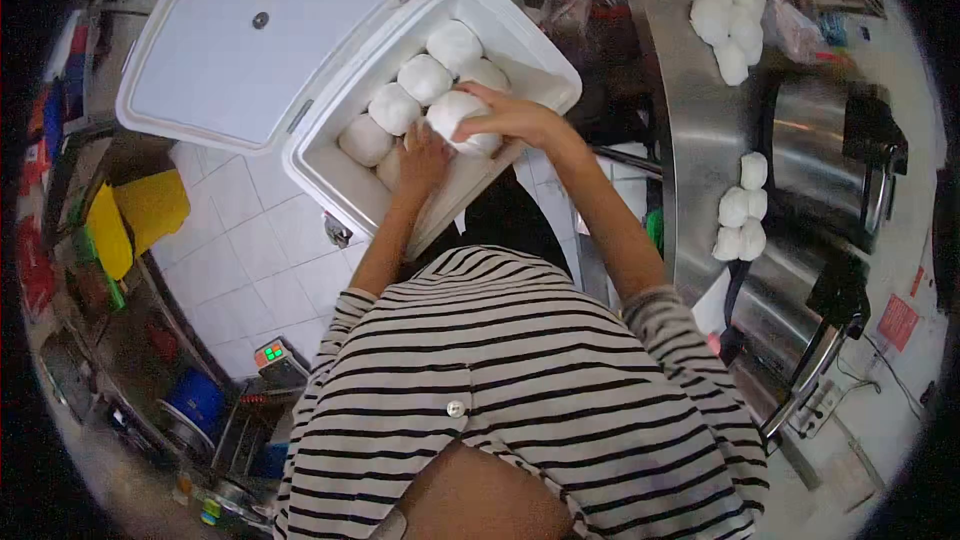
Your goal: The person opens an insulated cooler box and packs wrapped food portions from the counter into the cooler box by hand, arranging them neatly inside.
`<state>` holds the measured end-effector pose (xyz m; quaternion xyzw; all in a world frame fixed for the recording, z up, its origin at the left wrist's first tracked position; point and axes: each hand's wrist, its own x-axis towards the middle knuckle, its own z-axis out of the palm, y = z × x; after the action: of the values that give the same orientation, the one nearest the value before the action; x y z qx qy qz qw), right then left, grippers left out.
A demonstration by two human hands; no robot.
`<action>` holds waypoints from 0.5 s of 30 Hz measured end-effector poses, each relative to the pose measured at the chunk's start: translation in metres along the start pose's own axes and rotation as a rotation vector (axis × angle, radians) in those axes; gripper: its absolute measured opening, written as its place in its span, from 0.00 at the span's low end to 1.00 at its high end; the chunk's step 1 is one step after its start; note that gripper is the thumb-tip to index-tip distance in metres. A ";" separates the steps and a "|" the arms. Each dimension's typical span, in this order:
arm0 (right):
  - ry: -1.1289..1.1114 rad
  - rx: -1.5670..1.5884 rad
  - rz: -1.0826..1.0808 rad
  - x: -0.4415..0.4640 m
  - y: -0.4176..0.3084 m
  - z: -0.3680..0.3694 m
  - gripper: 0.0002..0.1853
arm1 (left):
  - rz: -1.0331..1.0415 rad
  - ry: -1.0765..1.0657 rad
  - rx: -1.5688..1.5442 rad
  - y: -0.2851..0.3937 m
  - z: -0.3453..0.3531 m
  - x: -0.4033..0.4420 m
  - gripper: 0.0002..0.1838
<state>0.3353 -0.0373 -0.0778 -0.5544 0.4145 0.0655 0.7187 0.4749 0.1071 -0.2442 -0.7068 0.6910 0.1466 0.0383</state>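
Observation:
An open white cooler box (545, 55) holds several round white balls, such as one (424, 79) in its row along the lid side. My right hand (515, 120) is curled round a large white ball (463, 122) over the near side of the box. Just left of it, my left hand (425, 158) reaches down inside the box with its fingers against the balls. Whether those fingers grip a ball is hard to see, since the hand hides what lies under it.
The box's lid (290, 30) is swung open at the upper left. On the right, a steel counter (690, 130) bears more white balls (740, 207), a white pile (715, 15) and large steel pots (820, 155). White floor tiles (250, 260) show at left.

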 end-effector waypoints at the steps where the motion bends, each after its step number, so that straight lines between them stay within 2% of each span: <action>1: -0.011 -0.081 0.132 0.019 -0.008 0.006 0.51 | -0.022 -0.006 -0.015 0.000 -0.001 0.000 0.22; 2: -0.032 -0.161 0.261 0.038 -0.016 0.013 0.53 | -0.045 -0.011 -0.030 0.001 -0.003 0.000 0.22; 4: 0.083 -0.380 0.279 0.081 0.015 0.018 0.53 | -0.076 0.196 -0.209 0.002 -0.008 -0.008 0.22; 5: 0.189 -0.501 0.241 0.102 0.036 0.020 0.53 | 0.029 0.384 -0.168 0.000 -0.013 -0.012 0.22; 8: 0.478 -0.789 0.093 0.166 0.109 0.023 0.53 | -0.209 0.168 -0.530 0.002 -0.019 -0.002 0.21; 9: 0.522 -0.839 0.043 0.182 0.131 0.019 0.53 | -0.245 0.212 -0.620 0.005 -0.029 -0.001 0.20; 11: 0.529 -0.886 -0.046 0.204 0.167 0.007 0.53 | -0.258 0.265 -0.736 0.009 -0.052 0.000 0.20; 12: 0.453 -0.862 -0.027 0.200 0.166 -0.001 0.50 | -0.236 0.273 -0.761 0.011 -0.055 0.001 0.21; 15: 0.316 -0.848 -0.081 0.205 0.162 -0.013 0.39 | -0.027 0.263 -0.663 0.014 -0.064 0.014 0.23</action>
<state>0.3716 -0.0625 -0.3355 -0.8189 0.4335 0.1158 0.3580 0.4714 0.0766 -0.1852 -0.7028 0.5952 0.2703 -0.2805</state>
